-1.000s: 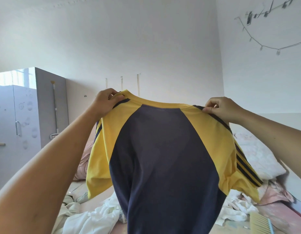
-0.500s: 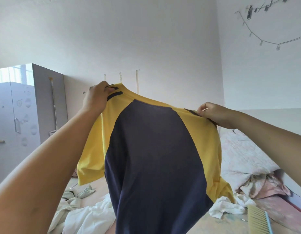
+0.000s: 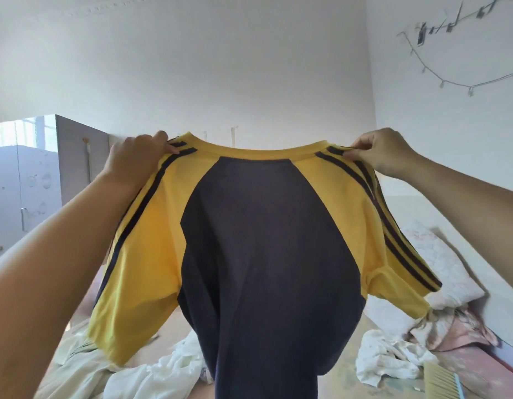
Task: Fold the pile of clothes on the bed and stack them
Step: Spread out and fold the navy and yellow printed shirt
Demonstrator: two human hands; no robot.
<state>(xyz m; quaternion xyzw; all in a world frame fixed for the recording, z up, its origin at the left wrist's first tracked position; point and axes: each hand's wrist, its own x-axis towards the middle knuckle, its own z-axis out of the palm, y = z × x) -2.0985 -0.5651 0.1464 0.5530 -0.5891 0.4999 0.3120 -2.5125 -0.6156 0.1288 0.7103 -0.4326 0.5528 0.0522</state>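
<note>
shirt [image 3: 267,254], navy and yellow, held up over the bed [image 3: 465,378] by both shoulders.
i see left hand [image 3: 134,159] and right hand [image 3: 382,154] pinching it; risk: thin pinches slip, or hem lands on loose clothes [image 3: 151,375].

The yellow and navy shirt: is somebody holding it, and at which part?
Yes. The left hand and the right hand each pinch the shirt at a striped shoulder beside the collar; it hangs above the bed.
</note>
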